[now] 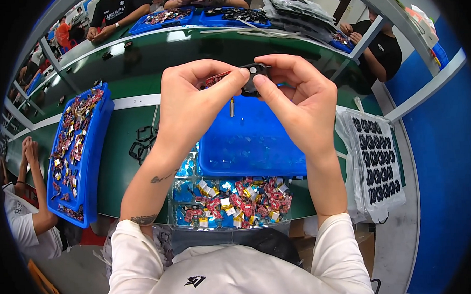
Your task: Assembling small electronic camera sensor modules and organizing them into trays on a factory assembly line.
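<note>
Above the bench, both my hands meet around a small black plastic housing (248, 89). My right hand (302, 95) grips its right side, with the thumb on the front face. My left hand (195, 94) pinches a small red circuit board (216, 79) against the housing's left side, and its thumb tip touches the top. Fingers hide part of the join between the two. Below them lies a shallow blue tray (251, 151) with small clear pieces in it. Nearer to me, a clear plastic tray (229, 228) holds several red boards with white and yellow parts attached.
A long blue bin (103, 112) full of red boards stands at left. Black frames (140, 145) lie beside it on the green bench. On the right is a white tray (357, 187) with rows of black housings. Metal frame bars (400, 107) cross overhead; co-workers sit across and at left.
</note>
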`<state>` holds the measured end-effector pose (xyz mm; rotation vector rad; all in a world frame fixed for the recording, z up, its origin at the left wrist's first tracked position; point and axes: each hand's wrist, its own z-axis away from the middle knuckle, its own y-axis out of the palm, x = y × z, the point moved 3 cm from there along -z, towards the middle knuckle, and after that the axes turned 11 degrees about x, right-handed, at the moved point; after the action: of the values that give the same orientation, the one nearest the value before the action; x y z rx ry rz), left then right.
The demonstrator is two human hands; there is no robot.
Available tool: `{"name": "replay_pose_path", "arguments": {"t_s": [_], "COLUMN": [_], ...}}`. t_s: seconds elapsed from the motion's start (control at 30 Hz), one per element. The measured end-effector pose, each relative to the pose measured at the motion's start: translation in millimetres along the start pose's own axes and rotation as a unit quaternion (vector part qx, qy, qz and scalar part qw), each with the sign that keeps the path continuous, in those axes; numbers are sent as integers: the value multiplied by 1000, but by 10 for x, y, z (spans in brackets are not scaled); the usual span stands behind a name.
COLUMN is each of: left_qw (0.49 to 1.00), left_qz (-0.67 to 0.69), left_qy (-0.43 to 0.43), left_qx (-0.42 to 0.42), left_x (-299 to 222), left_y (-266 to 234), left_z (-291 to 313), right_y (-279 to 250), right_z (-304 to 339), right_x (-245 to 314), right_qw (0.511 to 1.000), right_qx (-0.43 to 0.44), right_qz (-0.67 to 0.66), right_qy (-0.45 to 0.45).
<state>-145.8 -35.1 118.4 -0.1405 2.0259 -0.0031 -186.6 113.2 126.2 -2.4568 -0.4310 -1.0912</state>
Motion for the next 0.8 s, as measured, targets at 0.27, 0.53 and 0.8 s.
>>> {"name": "replay_pose_path", "arguments": {"t_s": [0.27, 0.53, 0.8], "left_qw": [1000, 1000, 994], "left_qz": [-7, 24, -73], "left_qy": [1, 17, 82], "left_qx": [-5, -1, -18], "left_x": [-11, -53, -153], "left_y": [60, 83, 11], "left_z": [40, 54, 70], "right_y": [9, -80, -112], "right_z": [14, -1, -59], "right_x": [5, 6, -13], "right_qw": [998, 998, 987], "right_qx": [-33, -53, 14], "right_qz": [33, -20, -159], "right_qy": [-35, 8, 32]}}
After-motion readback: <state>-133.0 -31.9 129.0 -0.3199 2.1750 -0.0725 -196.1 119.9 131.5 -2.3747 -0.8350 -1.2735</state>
